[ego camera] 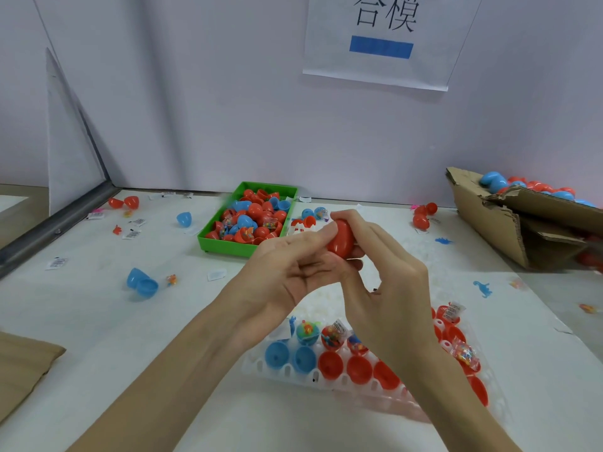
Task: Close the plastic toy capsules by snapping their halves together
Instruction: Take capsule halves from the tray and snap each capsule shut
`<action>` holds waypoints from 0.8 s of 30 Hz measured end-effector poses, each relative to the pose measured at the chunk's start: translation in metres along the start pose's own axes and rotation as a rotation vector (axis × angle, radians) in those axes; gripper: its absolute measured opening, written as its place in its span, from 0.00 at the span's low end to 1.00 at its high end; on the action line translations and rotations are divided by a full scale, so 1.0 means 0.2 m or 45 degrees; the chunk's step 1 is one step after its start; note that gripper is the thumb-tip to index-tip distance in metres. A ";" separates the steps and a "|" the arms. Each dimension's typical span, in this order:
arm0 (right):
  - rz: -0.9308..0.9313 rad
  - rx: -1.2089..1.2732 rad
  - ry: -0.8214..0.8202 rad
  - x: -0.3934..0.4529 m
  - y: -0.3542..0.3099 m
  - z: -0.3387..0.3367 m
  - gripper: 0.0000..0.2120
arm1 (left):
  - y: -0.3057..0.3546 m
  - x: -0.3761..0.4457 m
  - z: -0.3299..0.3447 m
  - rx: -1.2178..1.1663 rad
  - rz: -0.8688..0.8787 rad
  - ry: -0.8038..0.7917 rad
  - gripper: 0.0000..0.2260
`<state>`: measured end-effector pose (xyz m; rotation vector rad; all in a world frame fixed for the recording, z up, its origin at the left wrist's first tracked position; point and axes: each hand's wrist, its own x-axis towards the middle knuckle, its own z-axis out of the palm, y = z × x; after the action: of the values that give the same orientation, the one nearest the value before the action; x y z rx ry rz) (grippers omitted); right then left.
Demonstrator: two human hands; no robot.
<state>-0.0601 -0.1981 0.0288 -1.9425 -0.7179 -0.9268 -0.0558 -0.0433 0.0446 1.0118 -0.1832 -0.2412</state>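
From the head camera, I am holding a red capsule at the middle of the frame, both hands clamped on it: my left hand is cupping it from below with the thumb lying along its side, and my right hand is closing over it from the right, fingers curled around the far end, so that I can squeeze the two halves toward each other until they snap, as I judge it. I cannot tell whether the seam is already shut, since my fingers are covering it. I am keeping it raised above the white holder tray at the lower centre, where open blue and red halves are sitting cup-up in rows, some already carrying small packeted toys, ready for their lids. The green bin just beyond my hands is holding loose red and blue shells within easy reach. A torn cardboard box at the right edge is collecting what look like closed capsules. On the wall at the upper right, a paper sign is reading "合模" above a blue bar. Small barcode labels are lying scattered on the bench, too small to read.
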 end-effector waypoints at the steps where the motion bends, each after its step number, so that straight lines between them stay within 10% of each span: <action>1: -0.009 -0.013 -0.006 0.00 0.01 0.00 0.18 | 0.00 0.00 0.00 0.004 -0.007 0.010 0.18; 17: 0.209 0.447 -0.077 0.01 -0.02 -0.02 0.22 | 0.03 -0.03 -0.05 -0.360 -0.294 -0.320 0.18; 24: 0.148 0.117 -0.115 0.01 0.00 -0.01 0.20 | 0.03 -0.01 -0.05 -0.160 -0.338 -0.275 0.20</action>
<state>-0.0595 -0.1998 0.0307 -1.9328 -0.6792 -0.7271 -0.0544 -0.0309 0.0438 0.8827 -0.2268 -0.5982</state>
